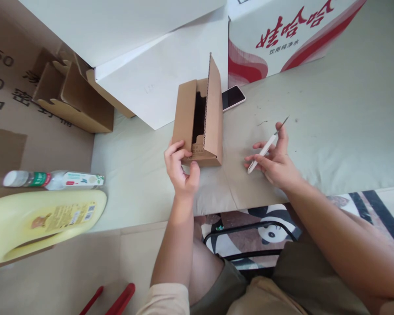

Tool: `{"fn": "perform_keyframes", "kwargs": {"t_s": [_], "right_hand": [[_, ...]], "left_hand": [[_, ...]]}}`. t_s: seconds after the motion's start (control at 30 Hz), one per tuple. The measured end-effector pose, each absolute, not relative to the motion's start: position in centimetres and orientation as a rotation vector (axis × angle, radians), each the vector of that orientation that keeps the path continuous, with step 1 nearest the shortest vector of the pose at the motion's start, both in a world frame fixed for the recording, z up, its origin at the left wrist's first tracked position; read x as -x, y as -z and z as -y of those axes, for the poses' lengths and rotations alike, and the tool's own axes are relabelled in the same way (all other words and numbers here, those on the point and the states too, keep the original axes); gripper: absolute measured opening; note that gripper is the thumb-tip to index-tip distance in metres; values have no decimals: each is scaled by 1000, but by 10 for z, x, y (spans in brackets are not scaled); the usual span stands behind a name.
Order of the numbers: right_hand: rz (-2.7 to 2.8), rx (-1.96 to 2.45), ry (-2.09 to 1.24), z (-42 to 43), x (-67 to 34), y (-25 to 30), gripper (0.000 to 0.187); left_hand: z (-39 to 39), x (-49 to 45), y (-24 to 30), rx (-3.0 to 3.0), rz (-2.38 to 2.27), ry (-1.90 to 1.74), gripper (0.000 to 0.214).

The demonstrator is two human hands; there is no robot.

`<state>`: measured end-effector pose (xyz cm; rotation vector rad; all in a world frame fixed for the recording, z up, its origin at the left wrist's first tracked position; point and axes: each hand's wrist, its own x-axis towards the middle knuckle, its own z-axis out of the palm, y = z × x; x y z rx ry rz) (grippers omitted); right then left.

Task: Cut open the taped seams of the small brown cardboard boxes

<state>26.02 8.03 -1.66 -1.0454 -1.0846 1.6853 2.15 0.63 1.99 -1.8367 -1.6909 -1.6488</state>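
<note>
A small brown cardboard box (184,113) stands on the covered table, its right flap raised and its left flap lying nearly flat. Between them a dark gap shows the inside; I cannot make out any contents. My left hand (181,168) grips the near left corner, fingers over the top and thumb at the front side. To the right of the box, my right hand (275,162) holds a white utility knife (263,152) above the table. The knife's thin blade points up and to the right, away from the box.
Behind the box are a white carton (164,74), a phone (233,97) and a red-and-white water carton (282,43). To the left are another brown box (85,103), a clear bottle (57,180) and a yellow jug (49,218). Red handles (120,302) show at the bottom.
</note>
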Motion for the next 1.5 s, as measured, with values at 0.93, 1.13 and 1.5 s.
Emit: {"fn": "perform_keyframes", "kwargs": {"t_s": [0.93,1.13,1.5], "right_hand": [[1493,1388,-1168,-87,-271,-3,26],[1438,1384,-1043,-84,-267,-10,24],[1779,1387,-709,-82,-271,-6,17]], "left_hand": [[-6,-21,-17,1839,1695,1655,15],[-6,-21,-18,1844,1680,1650,17],[-7,-20,-18,1838,1687,1612,16]]}}
